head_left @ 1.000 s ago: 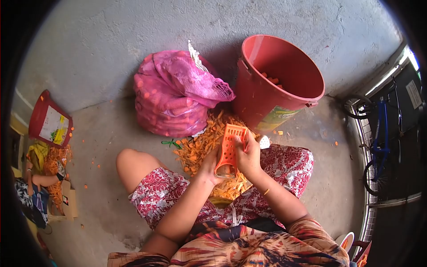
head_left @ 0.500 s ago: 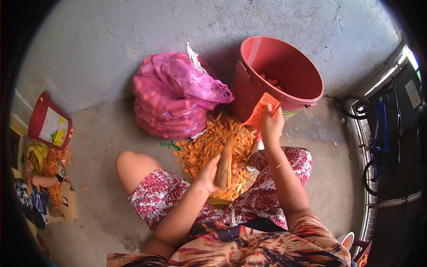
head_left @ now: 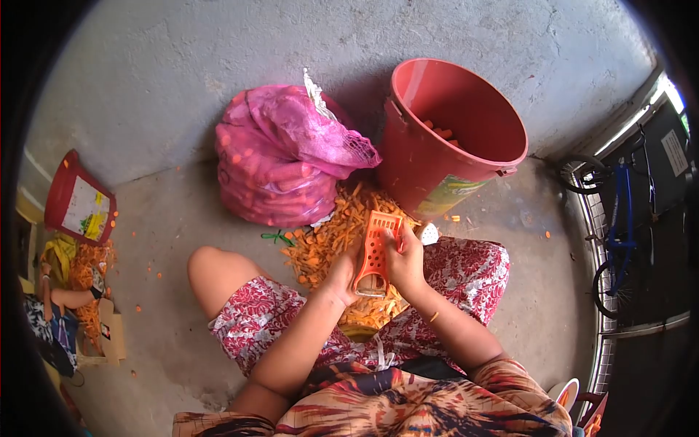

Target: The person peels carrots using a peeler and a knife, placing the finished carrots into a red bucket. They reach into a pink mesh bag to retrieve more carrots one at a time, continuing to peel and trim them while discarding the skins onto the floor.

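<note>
My right hand [head_left: 408, 264] is closed on an orange plastic peeler [head_left: 377, 251] with a slotted, holed face and a blade at its near end. The peeler lies over a carrot [head_left: 371, 282], which shows only partly through the opening by the blade. My left hand [head_left: 342, 277] is wrapped round that carrot from the left, its fingers mostly hidden behind the peeler. Below both hands, a heap of carrot peelings [head_left: 314, 255] covers the floor between my legs.
Against the wall stand a pink mesh bag of carrots [head_left: 266, 178] and a tall red bucket [head_left: 404, 156] with carrot pieces [head_left: 439, 131] inside. At far left, another person's arm [head_left: 73, 297] is near a red bucket [head_left: 64, 186]. A blue bicycle [head_left: 621, 233] is at right.
My right hand has come down and left with the peeler, from beside the bucket onto the carrot. My left hand stays around the carrot, which the peeler now mostly covers.
</note>
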Action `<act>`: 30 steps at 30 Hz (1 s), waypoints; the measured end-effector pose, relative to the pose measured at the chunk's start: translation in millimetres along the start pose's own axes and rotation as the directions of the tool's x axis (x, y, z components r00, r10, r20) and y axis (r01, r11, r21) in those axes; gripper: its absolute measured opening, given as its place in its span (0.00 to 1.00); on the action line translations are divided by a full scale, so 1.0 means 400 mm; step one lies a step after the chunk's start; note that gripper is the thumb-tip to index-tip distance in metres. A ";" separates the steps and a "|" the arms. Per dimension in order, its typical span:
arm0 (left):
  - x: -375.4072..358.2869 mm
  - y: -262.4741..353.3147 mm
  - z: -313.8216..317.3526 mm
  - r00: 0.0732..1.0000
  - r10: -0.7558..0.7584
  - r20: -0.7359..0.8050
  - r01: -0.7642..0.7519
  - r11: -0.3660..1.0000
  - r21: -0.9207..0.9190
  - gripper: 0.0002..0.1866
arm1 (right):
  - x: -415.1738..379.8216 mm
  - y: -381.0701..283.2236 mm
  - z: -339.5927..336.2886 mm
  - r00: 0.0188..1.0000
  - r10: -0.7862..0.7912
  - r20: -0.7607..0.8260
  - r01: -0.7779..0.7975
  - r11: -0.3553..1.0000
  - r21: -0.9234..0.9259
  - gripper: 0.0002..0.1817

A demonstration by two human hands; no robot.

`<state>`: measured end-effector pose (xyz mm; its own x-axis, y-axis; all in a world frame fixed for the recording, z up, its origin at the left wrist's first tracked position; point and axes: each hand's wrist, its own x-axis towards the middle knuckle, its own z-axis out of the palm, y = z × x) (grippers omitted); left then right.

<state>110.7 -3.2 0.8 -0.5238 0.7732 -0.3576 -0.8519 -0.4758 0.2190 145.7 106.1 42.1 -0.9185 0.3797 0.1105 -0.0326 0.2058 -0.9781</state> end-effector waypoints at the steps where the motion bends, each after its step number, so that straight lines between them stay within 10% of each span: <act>1: -0.004 -0.004 0.016 0.999 0.001 -0.047 0.000 1.000 0.011 0.20 | 0.001 -0.003 0.000 1.000 -0.019 -0.011 0.018 0.998 -0.052 0.07; 5: -0.021 -0.017 -0.027 0.935 -0.264 0.236 0.256 0.964 0.064 0.20 | 0.094 0.085 -0.044 0.962 -0.154 -0.224 0.097 0.965 -0.245 0.06; 10: -0.069 -0.037 0.005 0.947 -0.281 0.157 0.265 0.957 0.116 0.21 | 0.241 0.067 -0.139 0.821 -0.097 -0.562 -0.007 0.984 -0.180 0.08; 12: -0.061 -0.037 -0.001 0.974 -0.227 -0.006 0.227 0.971 0.078 0.20 | 0.225 0.057 -0.136 0.882 -0.094 -0.462 0.069 0.995 -0.070 0.08; 16: -0.023 -0.005 -0.059 0.965 -0.143 0.219 0.164 0.983 -0.079 0.20 | 0.109 -0.032 -0.069 0.976 0.043 -0.214 -0.036 0.999 0.035 0.08; 19: -0.022 0.004 0.007 0.997 0.081 0.017 -0.081 0.997 0.008 0.20 | 0.044 -0.042 -0.024 0.994 0.019 -0.107 -0.015 0.999 0.039 0.07; 30: -0.022 -0.011 -0.008 0.995 -0.093 0.044 0.088 0.991 0.099 0.20 | 0.054 0.043 -0.014 0.975 -0.130 -0.179 0.102 0.982 -0.159 0.04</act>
<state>118.9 -9.1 0.2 -0.4416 0.8318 -0.3362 -0.8907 -0.3616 0.2753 127.7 122.8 28.8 -0.8213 0.5046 0.2662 -0.0626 0.3841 -0.9212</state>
